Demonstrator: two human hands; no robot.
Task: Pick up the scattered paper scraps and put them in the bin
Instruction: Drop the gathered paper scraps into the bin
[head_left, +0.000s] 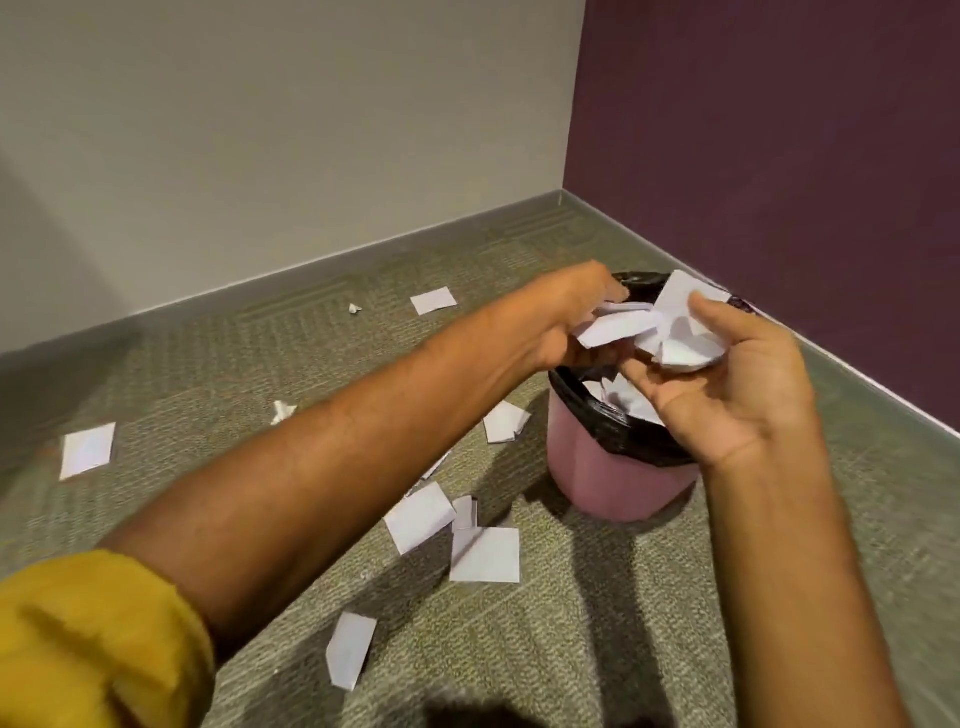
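Two hands: your left hand and right hand meet over the mouth of the bin, the left reaching in from 9 o'clock, the right from 5 o'clock.
Left fingers: curled downward, pinching a bunch of white scraps against the thumb.
Right fingers: palm turned up and loosely curled round a crumpled wad, which touches the left hand's bunch.
Bin: pink, lined with a black bag, standing on the carpet near the corner where the beige wall meets the purple wall; scraps inside show under your hands.
Loose paper, from the bin: a folded piece just beside it at 9 o'clock; a cluster of sheets at 7 o'clock; a long strip farther out at 7 o'clock; a flat sheet well away at 9 o'clock; a small square at 10 o'clock.
Sleeve: your yellow cuff sits pushed up on the left arm.
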